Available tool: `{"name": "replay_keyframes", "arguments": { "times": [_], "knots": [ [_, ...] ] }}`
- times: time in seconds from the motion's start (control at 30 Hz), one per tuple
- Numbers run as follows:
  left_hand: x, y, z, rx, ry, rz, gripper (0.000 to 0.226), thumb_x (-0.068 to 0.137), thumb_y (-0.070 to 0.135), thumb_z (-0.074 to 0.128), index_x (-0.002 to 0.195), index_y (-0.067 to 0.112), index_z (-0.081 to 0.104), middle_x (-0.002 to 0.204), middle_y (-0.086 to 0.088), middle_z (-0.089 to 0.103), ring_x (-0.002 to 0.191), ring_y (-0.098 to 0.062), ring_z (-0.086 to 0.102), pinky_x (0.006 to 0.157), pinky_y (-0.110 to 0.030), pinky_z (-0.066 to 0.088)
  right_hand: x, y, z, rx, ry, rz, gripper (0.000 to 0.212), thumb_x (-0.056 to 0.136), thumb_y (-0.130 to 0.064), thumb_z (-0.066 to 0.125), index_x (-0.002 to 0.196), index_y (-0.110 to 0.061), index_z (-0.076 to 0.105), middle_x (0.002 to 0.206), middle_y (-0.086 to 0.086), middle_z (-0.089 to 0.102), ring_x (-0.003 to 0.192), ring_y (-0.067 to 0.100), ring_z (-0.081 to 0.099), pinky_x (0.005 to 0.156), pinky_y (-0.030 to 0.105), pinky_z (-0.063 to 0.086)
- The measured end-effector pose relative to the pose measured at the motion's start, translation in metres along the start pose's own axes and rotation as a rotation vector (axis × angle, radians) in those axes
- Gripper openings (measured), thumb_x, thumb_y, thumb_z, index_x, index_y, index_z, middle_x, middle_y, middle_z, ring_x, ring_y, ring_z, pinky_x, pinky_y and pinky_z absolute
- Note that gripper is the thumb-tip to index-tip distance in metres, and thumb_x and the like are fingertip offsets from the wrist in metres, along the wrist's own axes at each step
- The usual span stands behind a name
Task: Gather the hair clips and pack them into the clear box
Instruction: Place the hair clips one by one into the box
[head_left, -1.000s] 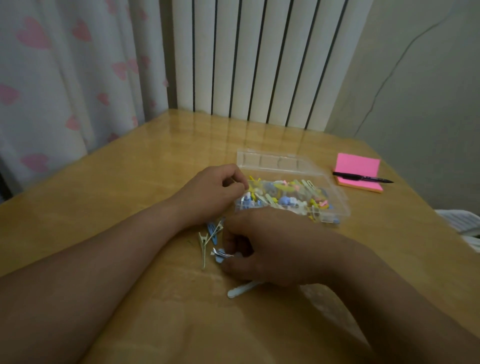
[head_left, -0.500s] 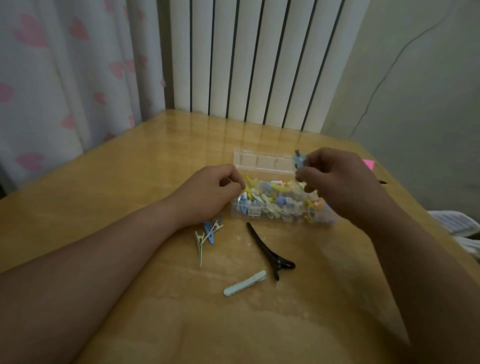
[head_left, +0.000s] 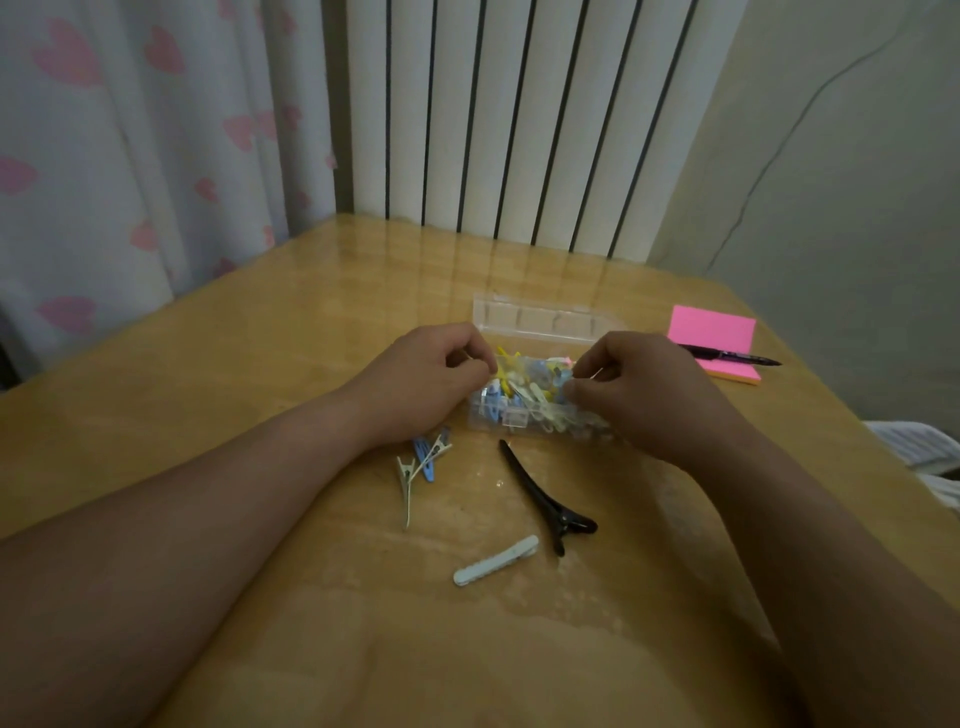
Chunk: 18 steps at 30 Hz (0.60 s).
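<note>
Many pastel hair clips (head_left: 524, 395) heaped in clear box (head_left: 540, 317)

Left arm: bare from the lower frame edge up to the wrist, no sleeve in view
Left hand (head_left: 423, 384): bare, left of the clear box (head_left: 535, 415); nothing worn that shows on fingers or wrist
Right arm: bare along its whole visible length, no sleeve edge in view
Right hand (head_left: 639, 395): bare, at the right end of the clear box; no ring, band or glove can be made out
Fingernails: too dim and small to tell
Marks on the forearms: cannot tell in this low light
</note>
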<state>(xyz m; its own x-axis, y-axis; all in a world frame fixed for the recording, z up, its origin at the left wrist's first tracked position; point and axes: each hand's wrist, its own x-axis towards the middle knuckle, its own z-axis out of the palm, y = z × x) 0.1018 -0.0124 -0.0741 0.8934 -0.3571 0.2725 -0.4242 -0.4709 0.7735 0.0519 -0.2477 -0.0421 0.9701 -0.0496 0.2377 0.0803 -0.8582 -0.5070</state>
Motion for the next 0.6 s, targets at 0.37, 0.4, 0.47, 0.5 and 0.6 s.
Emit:
{"name": "replay_keyframes", "arguments": {
  "times": [0.37, 0.4, 0.47, 0.5, 0.6],
  "knots": [
    [0.000, -0.001, 0.000, 0.003, -0.001, 0.007, 0.014, 0.099, 0.023, 0.060, 0.100, 0.023, 0.074, 0.076, 0.008, 0.061, 0.057, 0.000, 0.049, 0.053, -0.016, 0.038, -0.003, -0.005, 0.004, -0.063, -0.011, -0.041, 0.016, 0.098, -0.040, 0.068, 0.100, -0.027, 0.077, 0.091, -0.011, 0.071, 0.083, 0.009, 0.067, 0.078, 0.047, 0.062],
    [0.000, -0.001, 0.000, 0.005, 0.000, 0.006, 0.014, 0.099, 0.024, 0.061, 0.100, 0.023, 0.074, 0.079, 0.007, 0.064, 0.060, 0.000, 0.050, 0.056, -0.018, 0.040, -0.004, -0.006, 0.004, -0.072, -0.023, -0.037, 0.019, 0.099, -0.042, 0.067, 0.100, -0.027, 0.078, 0.089, -0.010, 0.072, 0.081, 0.010, 0.067, 0.077, 0.048, 0.062],
    [0.000, 0.000, -0.001, 0.002, 0.000, 0.003, 0.014, 0.099, 0.024, 0.061, 0.100, 0.022, 0.075, 0.086, 0.002, 0.069, 0.065, -0.003, 0.053, 0.061, -0.021, 0.044, -0.004, -0.007, 0.005, -0.077, -0.033, -0.024, 0.022, 0.100, -0.044, 0.065, 0.098, -0.026, 0.078, 0.085, -0.009, 0.072, 0.078, 0.011, 0.068, 0.076, 0.049, 0.062],
    [-0.001, 0.001, -0.001, -0.003, -0.001, -0.001, 0.014, 0.099, 0.024, 0.061, 0.100, 0.022, 0.075, 0.090, -0.001, 0.071, 0.068, -0.005, 0.055, 0.062, -0.022, 0.045, -0.005, -0.007, 0.005, -0.080, -0.027, -0.026, 0.023, 0.100, -0.045, 0.065, 0.096, -0.026, 0.078, 0.083, -0.008, 0.072, 0.077, 0.011, 0.068, 0.075, 0.050, 0.062],
    [0.000, 0.003, -0.004, -0.009, -0.010, -0.020, 0.019, 0.103, 0.028, 0.059, 0.101, 0.023, 0.077, 0.096, -0.007, 0.074, 0.078, -0.018, 0.062, 0.071, -0.027, 0.048, -0.007, -0.012, 0.003, -0.070, 0.025, -0.077, 0.020, 0.100, -0.046, 0.063, 0.098, -0.029, 0.075, 0.087, -0.010, 0.070, 0.080, 0.009, 0.067, 0.075, 0.047, 0.063]
  ]
}}
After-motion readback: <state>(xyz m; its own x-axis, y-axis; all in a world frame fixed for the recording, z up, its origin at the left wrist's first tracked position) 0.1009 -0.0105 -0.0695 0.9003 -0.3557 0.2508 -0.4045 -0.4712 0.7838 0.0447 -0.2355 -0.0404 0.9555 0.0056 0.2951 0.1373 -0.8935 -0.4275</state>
